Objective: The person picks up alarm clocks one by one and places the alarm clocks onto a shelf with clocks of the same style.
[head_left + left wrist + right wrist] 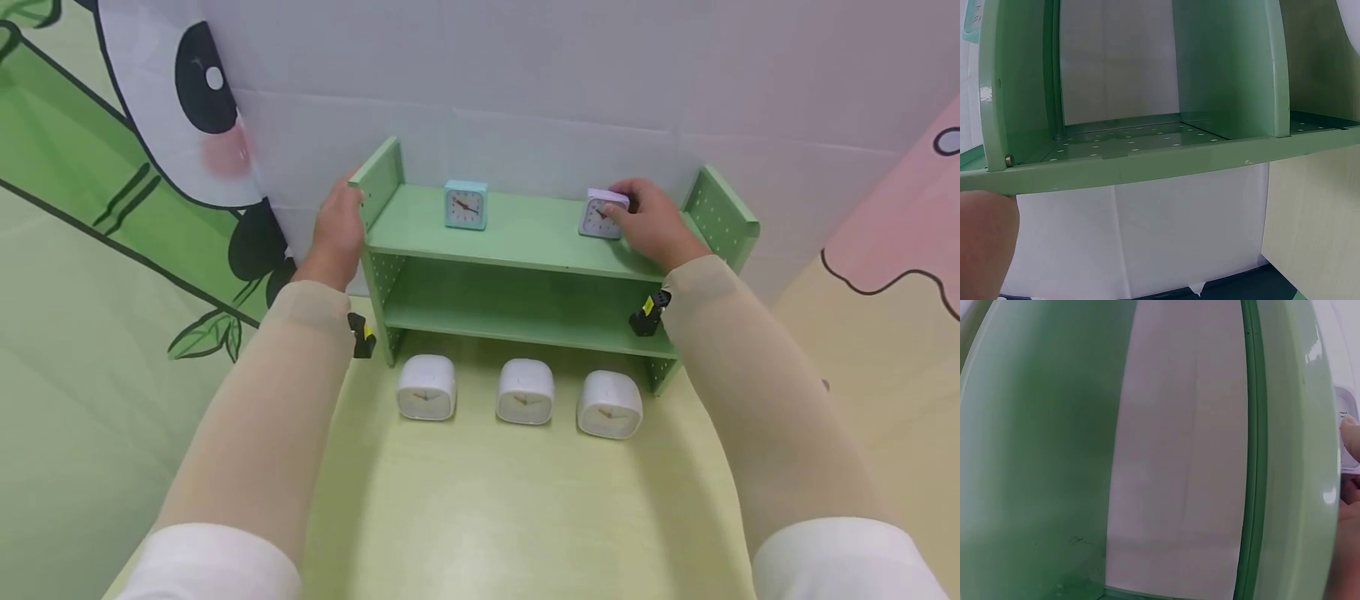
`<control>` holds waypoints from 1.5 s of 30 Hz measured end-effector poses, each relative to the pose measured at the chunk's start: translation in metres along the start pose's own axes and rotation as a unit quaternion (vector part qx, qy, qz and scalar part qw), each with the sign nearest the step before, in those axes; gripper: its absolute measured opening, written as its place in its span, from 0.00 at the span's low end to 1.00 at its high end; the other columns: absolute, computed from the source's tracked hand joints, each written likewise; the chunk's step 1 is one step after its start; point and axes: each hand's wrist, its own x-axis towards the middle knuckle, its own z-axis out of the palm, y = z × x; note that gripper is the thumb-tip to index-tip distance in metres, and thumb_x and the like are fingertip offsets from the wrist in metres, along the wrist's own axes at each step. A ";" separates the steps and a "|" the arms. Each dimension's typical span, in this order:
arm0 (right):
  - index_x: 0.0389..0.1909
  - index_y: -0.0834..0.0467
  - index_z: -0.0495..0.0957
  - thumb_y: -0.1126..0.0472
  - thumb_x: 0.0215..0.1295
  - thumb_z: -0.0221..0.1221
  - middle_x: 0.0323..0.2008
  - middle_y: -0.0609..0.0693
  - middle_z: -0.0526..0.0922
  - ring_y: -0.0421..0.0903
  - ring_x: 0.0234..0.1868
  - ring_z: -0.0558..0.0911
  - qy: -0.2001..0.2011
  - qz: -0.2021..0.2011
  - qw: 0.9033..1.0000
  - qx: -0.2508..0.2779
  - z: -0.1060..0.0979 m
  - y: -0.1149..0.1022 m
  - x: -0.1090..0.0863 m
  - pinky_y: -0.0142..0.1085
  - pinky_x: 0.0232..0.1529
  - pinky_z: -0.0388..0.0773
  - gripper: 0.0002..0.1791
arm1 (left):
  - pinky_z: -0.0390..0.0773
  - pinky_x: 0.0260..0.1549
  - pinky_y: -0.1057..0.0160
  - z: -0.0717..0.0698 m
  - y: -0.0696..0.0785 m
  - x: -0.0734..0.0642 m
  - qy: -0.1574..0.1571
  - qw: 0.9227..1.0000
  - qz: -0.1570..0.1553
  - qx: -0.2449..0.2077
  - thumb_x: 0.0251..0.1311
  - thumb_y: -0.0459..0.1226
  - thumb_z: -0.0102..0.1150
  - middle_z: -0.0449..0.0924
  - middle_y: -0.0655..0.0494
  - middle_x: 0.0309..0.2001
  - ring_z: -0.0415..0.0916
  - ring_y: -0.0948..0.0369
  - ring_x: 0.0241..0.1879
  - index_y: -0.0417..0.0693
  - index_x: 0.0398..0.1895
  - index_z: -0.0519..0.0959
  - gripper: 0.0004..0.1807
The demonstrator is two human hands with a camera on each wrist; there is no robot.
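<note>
In the head view, a green two-tier shelf (525, 250) stands against the wall. My left hand (337, 229) holds its left side panel (384, 179) near the top; the far fingers are hidden. The left wrist view shows a fingertip (985, 231) against the panel's edge. My right hand (652, 221) pinches a small lilac square clock (596, 218) on the top board, thumb over its face. At the right wrist view's edge, part of the lilac clock (1346, 447) shows beside the thumb. A light-blue square clock (466, 205) stands upright on the top board's left part.
Three white rounded clocks stand in a row on the table before the shelf: left clock (426, 387), middle clock (525, 392), right clock (609, 405). The right side panel (723, 217) rises beside my right hand. A wall cloth with cartoon figures (525, 75) hangs behind.
</note>
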 end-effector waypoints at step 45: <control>0.79 0.60 0.55 0.33 0.75 0.49 0.71 0.60 0.67 0.57 0.71 0.66 0.092 0.014 0.995 0.017 -0.011 -0.010 -0.069 0.54 0.69 0.64 0.45 | 0.65 0.61 0.49 0.002 -0.009 0.006 0.004 1.000 0.016 0.007 0.76 0.44 0.23 0.60 0.52 0.73 0.61 0.50 0.62 0.72 0.83 0.51 0.33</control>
